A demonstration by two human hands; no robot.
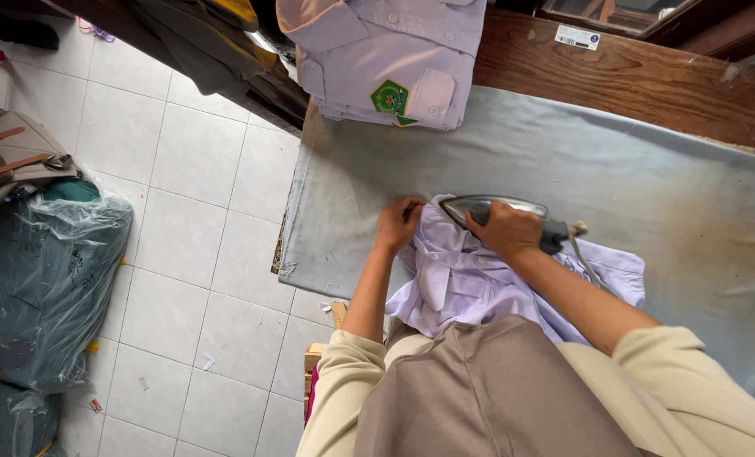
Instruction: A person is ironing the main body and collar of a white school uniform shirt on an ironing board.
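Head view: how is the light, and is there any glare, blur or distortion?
Head view: soft, even daylight with faint shadows only; a bright glint on the iron under the right hand; glare also on the plastic bag at the floor; the left hand and the lilac shirt are sharp; wide-angle lens bends the table edge slightly.

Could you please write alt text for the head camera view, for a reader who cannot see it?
A person presses a pale lilac shirt on a grey padded table, the right hand gripping an iron while the left hand holds the cloth flat. A folded shirt lies at the far edge.
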